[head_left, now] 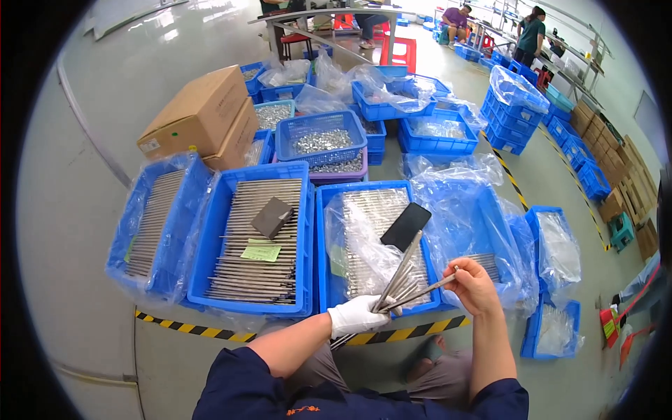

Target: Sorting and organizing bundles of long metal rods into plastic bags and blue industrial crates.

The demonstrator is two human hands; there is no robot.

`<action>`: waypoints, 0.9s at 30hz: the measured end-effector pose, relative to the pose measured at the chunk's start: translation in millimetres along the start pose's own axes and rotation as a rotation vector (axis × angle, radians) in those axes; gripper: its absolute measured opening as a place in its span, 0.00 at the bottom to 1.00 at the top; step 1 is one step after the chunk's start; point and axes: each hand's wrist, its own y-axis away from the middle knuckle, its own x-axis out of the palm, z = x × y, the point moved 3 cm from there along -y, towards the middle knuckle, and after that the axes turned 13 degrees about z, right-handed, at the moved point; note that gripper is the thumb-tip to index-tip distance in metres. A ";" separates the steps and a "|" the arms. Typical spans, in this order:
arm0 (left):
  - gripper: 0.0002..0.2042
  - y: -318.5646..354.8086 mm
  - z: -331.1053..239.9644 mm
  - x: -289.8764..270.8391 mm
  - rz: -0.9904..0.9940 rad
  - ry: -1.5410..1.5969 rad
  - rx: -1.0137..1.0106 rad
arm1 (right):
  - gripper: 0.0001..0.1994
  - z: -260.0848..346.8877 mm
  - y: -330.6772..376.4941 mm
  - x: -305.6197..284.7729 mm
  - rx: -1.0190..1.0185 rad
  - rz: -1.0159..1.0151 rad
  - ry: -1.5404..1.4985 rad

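Observation:
My left hand (355,316), in a white glove, is closed round a bundle of thin metal rods (400,278) that fan up and to the right. My bare right hand (474,285) pinches the end of one metal rod (435,285), whose other end reaches the bundle. Beneath the bundle is a blue bin (322,231) of rods laid in rows, partly covered by clear plastic. A black phone (406,225) lies on those rods. To the right, a plastic-lined blue bin (455,210) holds some rods near my right hand.
Left stand two more rod bins; one bears a dark block (272,218) and a green slip (261,251). Behind are cardboard boxes (199,112) and a blue basket (318,124) of small metal parts. Stacked crates (509,115) stand right. Striped tape (413,331) crosses the floor. People are in the background.

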 end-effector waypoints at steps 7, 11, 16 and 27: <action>0.11 0.4 -0.6 -9.4 -0.025 -0.031 -0.029 | 0.09 -1.0 -7.0 10.1 0.054 -0.027 0.101; 0.10 4.4 -5.5 -7.5 -0.088 -0.003 -0.026 | 0.12 -37.5 -15.2 18.5 0.232 -0.013 0.387; 0.10 -0.2 1.6 -6.5 -0.121 0.072 -0.048 | 0.10 -64.4 -13.3 54.3 0.199 0.032 0.312; 0.09 -2.6 1.7 -3.9 -0.199 0.248 0.044 | 0.11 -75.0 -20.8 42.0 0.133 0.033 0.233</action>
